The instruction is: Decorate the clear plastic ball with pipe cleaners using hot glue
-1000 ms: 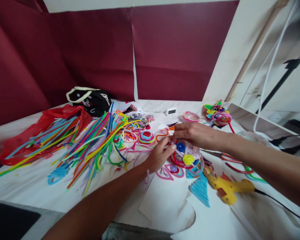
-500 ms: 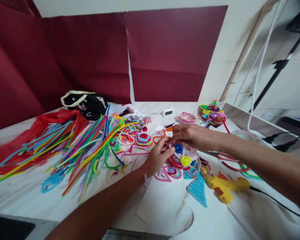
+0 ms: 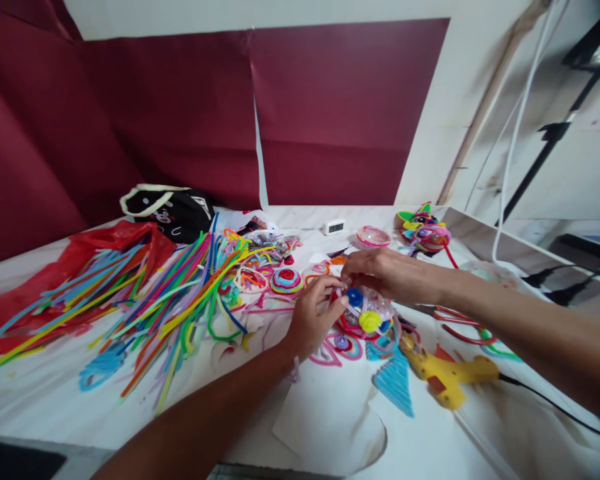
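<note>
Hiding the craft piece (image 3: 367, 312) — both hands' (image 3: 315, 313) grip unclear.

2 bare forearms, no sleeves; left hand (image 3: 314, 317), right hand (image 3: 380, 272) without gloves, rings.

Two hands at a pipe-cleaner craft piece on a cluttered tabletop

The left hand (image 3: 314, 317) and the right hand (image 3: 380, 272) meet over a round craft piece (image 3: 367, 313) with a blue button and a yellow coil on it; fingers of both touch its upper edge. It lies on the white tabletop (image 3: 55, 393), above a sheet of white paper (image 3: 330, 417). Just right of it is a yellow glue gun (image 3: 450, 377) with a black cord, and a blue woven triangle (image 3: 395, 383) lies below it. To the left spreads a heap of coloured pipe cleaners (image 3: 180, 293), partly on a red plastic bag (image 3: 80, 250), with a black bag (image 3: 173, 210) behind. A small white clock (image 3: 334, 227) stands near the dark red backdrop (image 3: 330, 113).
</note>
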